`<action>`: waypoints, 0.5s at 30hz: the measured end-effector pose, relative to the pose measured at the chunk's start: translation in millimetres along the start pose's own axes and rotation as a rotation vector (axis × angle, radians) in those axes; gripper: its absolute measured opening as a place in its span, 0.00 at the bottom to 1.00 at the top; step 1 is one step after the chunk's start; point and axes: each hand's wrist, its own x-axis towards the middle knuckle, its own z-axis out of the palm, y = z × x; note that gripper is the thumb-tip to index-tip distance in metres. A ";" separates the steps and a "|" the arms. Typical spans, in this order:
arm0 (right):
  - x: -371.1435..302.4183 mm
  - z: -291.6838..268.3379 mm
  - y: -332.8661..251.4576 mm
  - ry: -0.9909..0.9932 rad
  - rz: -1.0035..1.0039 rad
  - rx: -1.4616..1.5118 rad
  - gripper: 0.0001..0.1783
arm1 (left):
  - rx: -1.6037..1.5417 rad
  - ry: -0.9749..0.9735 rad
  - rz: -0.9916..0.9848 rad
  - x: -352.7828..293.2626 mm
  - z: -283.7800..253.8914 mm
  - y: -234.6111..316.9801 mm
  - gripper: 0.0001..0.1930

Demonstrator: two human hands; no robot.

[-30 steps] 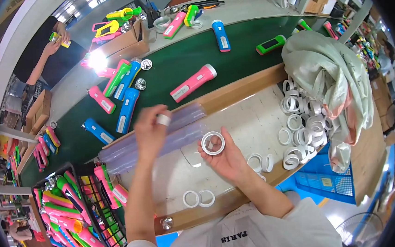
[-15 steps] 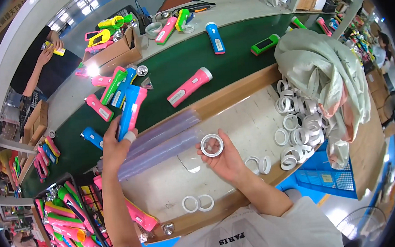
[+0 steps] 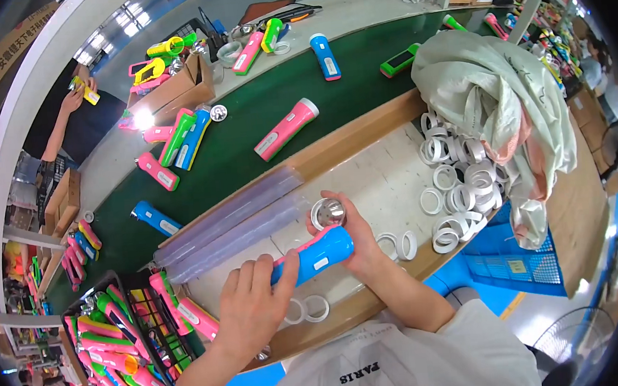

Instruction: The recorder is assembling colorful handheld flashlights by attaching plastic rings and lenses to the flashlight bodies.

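My left hand (image 3: 249,303) is wrapped round a blue and pink flashlight body (image 3: 322,253), which it holds tilted over the cardboard tray. The wide end points to the right, close to my right hand (image 3: 359,236). Between the fingers and thumb of that right hand is a white ring (image 3: 316,217) with a shiny silver reflector cup (image 3: 331,211) in it. Below the flashlight, two loose white rings (image 3: 317,308) lie on the tray floor, partly behind my left hand. Two more rings (image 3: 406,245) rest just right of my right wrist.
The cardboard tray (image 3: 362,134) holds clear plastic sleeves (image 3: 234,213) and a heap of white rings (image 3: 478,179) beside a pale sack (image 3: 482,85). Flashlights, one of them pink (image 3: 286,129), lie along the green belt (image 3: 244,111). A black crate (image 3: 140,308) full of flashlights stands left. A co-worker's hand (image 3: 73,99) shows beyond.
My left hand has brought the blue and pink flashlight from over the belt down to my right hand. A silver reflector cup now shows in the ring, which earlier held only a clear disc.
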 end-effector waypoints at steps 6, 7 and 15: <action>-8.5 0.7 0.7 -0.214 -0.019 -0.118 0.22 | -0.159 -0.157 -0.143 -8.9 -10.8 -3.8 0.34; -11.2 3.8 -0.1 -0.213 -0.020 -0.118 0.22 | -0.160 -0.157 -0.141 -11.5 -15.1 -4.6 0.34; -29.0 6.6 3.8 -0.484 -0.283 -0.503 0.34 | -0.217 -0.002 -0.180 -11.2 1.9 -5.5 0.32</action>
